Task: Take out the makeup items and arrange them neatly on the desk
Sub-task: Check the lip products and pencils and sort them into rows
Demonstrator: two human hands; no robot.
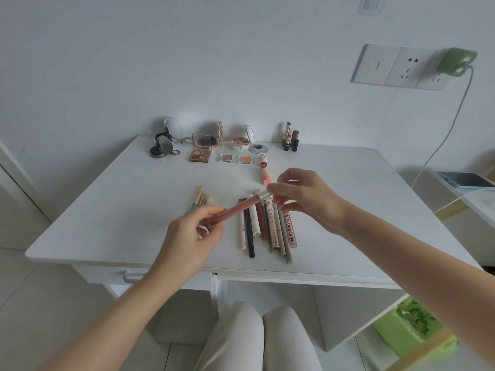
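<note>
A: So, where are the hands?

B: Both are raised over the white wooden desk (107, 210), holding one long coral-pink lip pencil with a silver cap end (241, 206) between them. The left hand (187, 242) grips the pencil's lower end, fingers curled round it. The right hand (302, 199) pinches the silver end between thumb and fingertips. The pencil slants up from left to right, just above the desk.

A: What lies under it?

B: A row of slim pens and pencils in white, black, brown and red (267, 228), side by side, directly below the pencil and the right hand. Left of them, partly hidden by the left hand, sits a cluster of pale-handled makeup brushes (202, 196).

A: And further back?

B: A peach-coloured tube with a doll-shaped cap (264, 170) lies just beyond the right hand's fingers. Along the wall stand round mirrored compacts (167, 140), an open eyeshadow palette in brown tones (201, 151), two small square shadow pans (235, 158) and upright brown lipsticks (290, 139).
</note>
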